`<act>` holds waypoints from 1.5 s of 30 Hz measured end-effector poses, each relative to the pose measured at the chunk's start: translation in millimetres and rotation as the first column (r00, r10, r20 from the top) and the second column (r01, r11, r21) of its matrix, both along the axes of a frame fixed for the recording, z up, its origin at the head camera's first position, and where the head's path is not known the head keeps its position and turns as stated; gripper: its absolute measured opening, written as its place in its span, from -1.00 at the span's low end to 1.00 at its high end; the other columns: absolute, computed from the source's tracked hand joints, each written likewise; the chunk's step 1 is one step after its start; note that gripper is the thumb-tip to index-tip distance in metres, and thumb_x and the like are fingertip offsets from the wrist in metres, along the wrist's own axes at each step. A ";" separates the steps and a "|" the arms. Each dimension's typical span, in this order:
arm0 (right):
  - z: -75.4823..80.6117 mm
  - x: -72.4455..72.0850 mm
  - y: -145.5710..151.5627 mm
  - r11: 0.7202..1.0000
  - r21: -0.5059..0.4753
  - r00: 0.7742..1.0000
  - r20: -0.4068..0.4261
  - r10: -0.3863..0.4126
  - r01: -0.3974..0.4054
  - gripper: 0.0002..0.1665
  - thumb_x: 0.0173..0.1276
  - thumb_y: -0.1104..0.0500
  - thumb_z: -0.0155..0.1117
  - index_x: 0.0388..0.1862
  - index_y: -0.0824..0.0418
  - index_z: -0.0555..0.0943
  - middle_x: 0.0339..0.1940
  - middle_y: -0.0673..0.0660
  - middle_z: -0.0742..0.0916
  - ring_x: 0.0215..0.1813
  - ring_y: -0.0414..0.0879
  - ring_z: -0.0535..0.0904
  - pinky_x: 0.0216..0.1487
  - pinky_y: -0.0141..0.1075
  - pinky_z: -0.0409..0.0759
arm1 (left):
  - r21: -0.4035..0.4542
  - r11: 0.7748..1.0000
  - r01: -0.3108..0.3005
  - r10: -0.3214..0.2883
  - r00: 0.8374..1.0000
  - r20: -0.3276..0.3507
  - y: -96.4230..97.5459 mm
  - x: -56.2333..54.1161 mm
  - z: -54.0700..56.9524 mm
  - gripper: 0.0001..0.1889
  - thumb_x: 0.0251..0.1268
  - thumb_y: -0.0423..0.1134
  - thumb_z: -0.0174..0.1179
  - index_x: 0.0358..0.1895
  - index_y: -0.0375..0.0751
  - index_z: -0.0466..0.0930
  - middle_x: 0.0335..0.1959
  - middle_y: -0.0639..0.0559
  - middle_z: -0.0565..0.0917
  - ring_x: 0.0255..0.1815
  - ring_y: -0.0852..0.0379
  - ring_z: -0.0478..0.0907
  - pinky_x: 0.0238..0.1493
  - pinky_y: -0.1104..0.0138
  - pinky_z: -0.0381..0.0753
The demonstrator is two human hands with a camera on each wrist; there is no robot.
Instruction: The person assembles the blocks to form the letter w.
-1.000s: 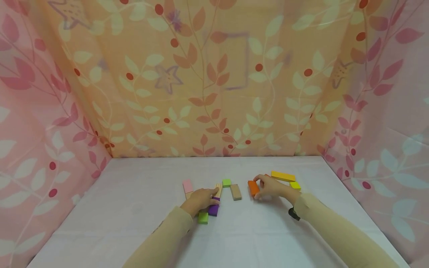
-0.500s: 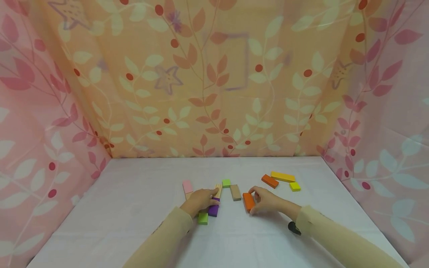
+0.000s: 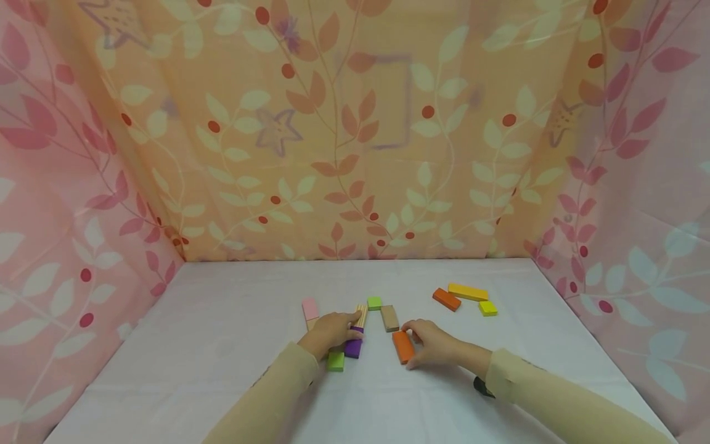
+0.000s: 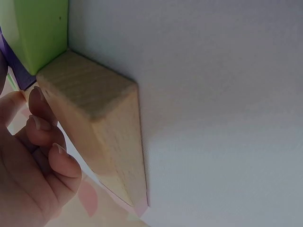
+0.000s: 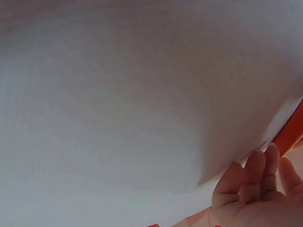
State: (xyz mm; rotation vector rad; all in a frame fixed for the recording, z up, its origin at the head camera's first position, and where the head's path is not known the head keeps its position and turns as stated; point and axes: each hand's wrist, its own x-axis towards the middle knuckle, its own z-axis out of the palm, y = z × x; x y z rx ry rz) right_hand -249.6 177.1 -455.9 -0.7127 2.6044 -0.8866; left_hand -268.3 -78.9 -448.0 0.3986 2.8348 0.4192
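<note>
My left hand (image 3: 331,329) pinches a purple block (image 3: 357,333) between finger and thumb. A second purple block (image 3: 353,349) lies just nearer, beside a green block (image 3: 335,362); a striped light-wood piece (image 3: 362,316) extends beyond the fingers. In the left wrist view, curled fingers sit beside a long plain wooden block (image 4: 102,113) touching a green block (image 4: 35,33). My right hand (image 3: 435,344) grips an orange block (image 3: 403,347) by its far and near ends, low over the white cloth. The right wrist view shows only a sliver of this orange block (image 5: 289,132) behind the fingers.
A plain wooden block (image 3: 390,318) and a light green block (image 3: 375,303) lie between the hands. A pink block (image 3: 310,308) is past the left hand. Back right lie another orange block (image 3: 446,300), a long yellow one (image 3: 468,291) and a small yellow one (image 3: 488,308).
My right hand has brought the orange block left and nearer, from beside the other orange block to just below the plain wooden block. The left hand stays in place.
</note>
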 end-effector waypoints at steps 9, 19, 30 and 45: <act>-0.5 -3.3 16.2 0.992 0.012 0.992 -0.033 0.123 -0.122 -0.27 0.18 0.09 0.48 0.31 0.26 0.50 -0.29 0.02 0.46 -0.18 -0.07 0.35 -0.23 -0.35 0.36 | 0.009 1.000 -0.021 0.021 1.000 0.010 0.8 -0.5 -0.1 -0.36 0.28 0.09 0.23 0.41 0.02 0.38 0.26 -0.18 0.52 0.31 -0.16 0.41 0.28 0.05 0.34; -5.4 -5.5 11.1 0.995 0.037 0.993 -0.064 0.098 -0.095 -0.29 0.17 0.01 0.48 0.29 0.19 0.54 -0.34 0.03 0.43 -0.25 -0.10 0.30 -0.32 -0.35 0.26 | -0.004 0.999 -0.039 0.039 0.999 0.031 2.3 0.3 1.9 -0.36 0.28 0.10 0.22 0.42 0.04 0.37 0.26 -0.17 0.52 0.31 -0.16 0.40 0.28 0.03 0.34; -7.2 -8.2 10.1 0.997 0.017 0.996 -0.051 0.077 -0.076 -0.32 0.17 0.04 0.49 0.27 0.22 0.55 -0.40 0.04 0.44 -0.30 -0.10 0.33 -0.37 -0.38 0.26 | -0.006 1.000 0.000 0.000 1.000 0.012 3.5 -0.2 3.0 -0.35 0.26 0.08 0.25 0.40 -0.01 0.39 0.25 -0.19 0.53 0.30 -0.16 0.41 0.28 0.04 0.34; 1.4 -8.1 11.9 0.999 0.018 0.998 -0.035 0.050 -0.049 -0.30 0.18 0.06 0.48 0.31 0.17 0.52 -0.37 0.04 0.49 -0.29 -0.11 0.38 -0.34 -0.36 0.36 | -0.059 0.997 0.045 -0.049 0.997 -0.060 5.0 -2.3 7.7 -0.37 0.19 0.07 0.31 0.31 -0.09 0.50 0.17 -0.12 0.60 0.23 -0.12 0.48 0.26 0.08 0.36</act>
